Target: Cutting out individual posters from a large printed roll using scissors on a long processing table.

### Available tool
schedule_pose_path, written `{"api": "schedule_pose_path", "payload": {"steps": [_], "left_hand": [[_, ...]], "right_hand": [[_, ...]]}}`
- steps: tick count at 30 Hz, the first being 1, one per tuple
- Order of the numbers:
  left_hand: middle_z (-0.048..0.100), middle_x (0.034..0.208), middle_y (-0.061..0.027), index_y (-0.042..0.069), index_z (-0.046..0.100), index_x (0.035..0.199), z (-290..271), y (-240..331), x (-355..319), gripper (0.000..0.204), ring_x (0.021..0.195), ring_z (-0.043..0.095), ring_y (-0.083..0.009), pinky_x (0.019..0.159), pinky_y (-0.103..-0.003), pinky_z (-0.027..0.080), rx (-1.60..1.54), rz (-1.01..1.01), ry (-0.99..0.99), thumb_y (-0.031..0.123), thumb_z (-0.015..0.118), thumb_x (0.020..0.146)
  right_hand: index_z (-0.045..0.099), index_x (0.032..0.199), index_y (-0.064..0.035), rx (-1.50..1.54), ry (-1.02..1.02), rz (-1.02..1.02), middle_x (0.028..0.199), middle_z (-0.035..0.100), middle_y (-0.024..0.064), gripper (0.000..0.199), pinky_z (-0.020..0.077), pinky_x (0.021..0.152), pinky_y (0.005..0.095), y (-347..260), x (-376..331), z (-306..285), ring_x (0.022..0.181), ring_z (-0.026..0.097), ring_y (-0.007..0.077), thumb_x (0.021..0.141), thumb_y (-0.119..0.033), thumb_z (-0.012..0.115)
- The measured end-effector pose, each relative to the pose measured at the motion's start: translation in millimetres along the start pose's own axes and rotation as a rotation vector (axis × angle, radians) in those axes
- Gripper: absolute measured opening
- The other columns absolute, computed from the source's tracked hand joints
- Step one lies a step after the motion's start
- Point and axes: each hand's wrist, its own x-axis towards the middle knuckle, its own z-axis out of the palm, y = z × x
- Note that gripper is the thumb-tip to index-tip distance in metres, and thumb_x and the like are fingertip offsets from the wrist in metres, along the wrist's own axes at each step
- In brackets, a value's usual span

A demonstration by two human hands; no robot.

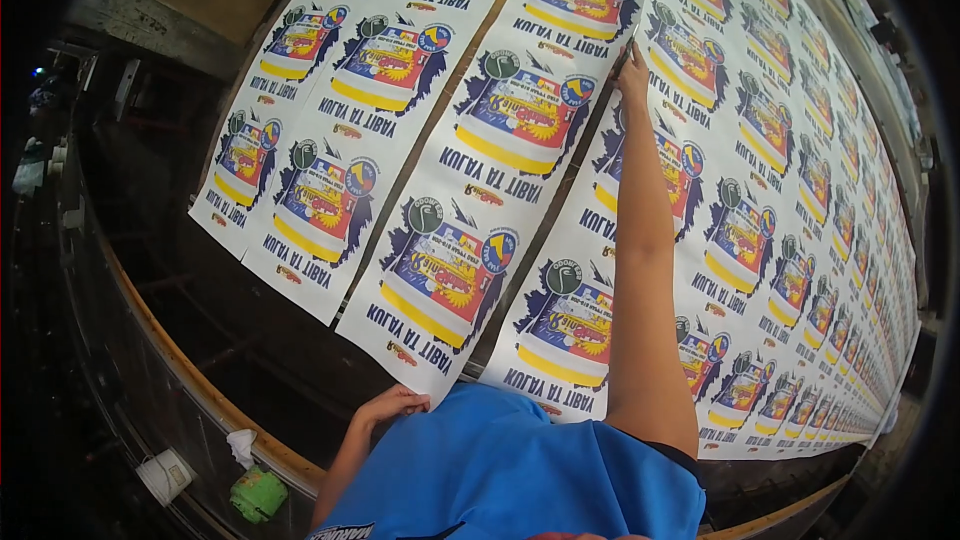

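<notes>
Large white printed sheeting (800,190) with repeated colourful designs covers the table. My left hand (395,402) pinches the near corner of a long printed strip (420,270), close to my blue shirt. Far out along the strip's right edge, my right hand (632,75) is closed around a slim pointed blade (635,33); its handle is mostly hidden, so I cannot tell whether it is a knife or scissors. A dark gap runs from near my waist up to that hand, parting the strip from the sheeting on its right.
Another separated printed strip (310,180) lies on the left. The dark table's wooden edge (190,370) curves round the near left side. Below it are a white container (165,477), a green bundle (258,493) and a crumpled white piece (241,447). Something skin-toned shows at the far edge.
</notes>
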Motion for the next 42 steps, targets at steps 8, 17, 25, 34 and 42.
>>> {"api": "schedule_pose_path", "payload": {"steps": [8,17,25,34,42], "left_hand": [[0.062,0.075,0.0027,0.004,0.073,0.090,2.6,-20.4,20.9,0.034,0.067,0.052,-0.0052,0.064,-0.020,0.040,0.127,0.083,0.074,0.035,0.061,0.097],[0.062,0.072,0.0011,0.004,0.073,0.092,17.0,-34.3,44.6,0.036,0.061,0.051,-0.0060,0.058,-0.020,0.041,0.131,0.247,0.212,0.037,0.059,0.099],[0.066,0.084,-0.0026,0.005,0.069,0.105,23.2,-66.6,60.4,0.049,0.071,0.062,-0.0115,0.065,-0.026,0.050,0.216,0.246,0.113,0.052,0.059,0.095],[0.064,0.116,-0.0049,0.011,0.055,0.134,164.4,-95.7,125.9,0.055,0.099,0.061,-0.0131,0.085,-0.031,0.051,0.188,0.290,-0.302,0.051,0.058,0.096],[0.067,0.086,-0.0010,0.008,0.066,0.101,272.2,-84.6,156.2,0.036,0.079,0.065,-0.0115,0.072,-0.025,0.051,0.204,0.474,-0.143,0.043,0.058,0.098]], "right_hand": [[0.050,0.138,-0.0085,0.108,0.046,-0.012,0.071,0.060,0.0031,0.043,0.0396,0.043,0.0236,-43.2,-7.3,-12.9,0.051,0.056,0.0114,0.095,-0.008,0.048],[0.051,0.088,-0.0125,0.232,-0.054,0.101,0.066,0.055,0.0008,0.026,0.0355,0.041,0.0231,-29.1,-227.3,-66.2,0.048,0.050,0.0104,0.104,-0.028,0.040],[0.051,0.120,-0.0114,0.343,-0.212,0.339,0.073,0.058,0.0007,0.034,0.0406,0.050,0.0241,-12.7,-476.0,-190.3,0.059,0.058,0.0122,0.101,-0.039,0.052],[0.043,0.124,-0.0109,0.228,-0.162,0.320,0.083,0.065,0.0085,0.038,0.0510,0.054,0.0262,-22.6,-737.8,-261.4,0.068,0.068,0.0188,0.099,-0.034,0.058],[0.043,0.131,-0.0074,0.219,-0.114,0.589,0.066,0.061,0.0095,0.050,0.0445,0.041,0.0253,-32.4,-881.6,-292.1,0.051,0.062,0.0170,0.101,-0.047,0.049]]}}
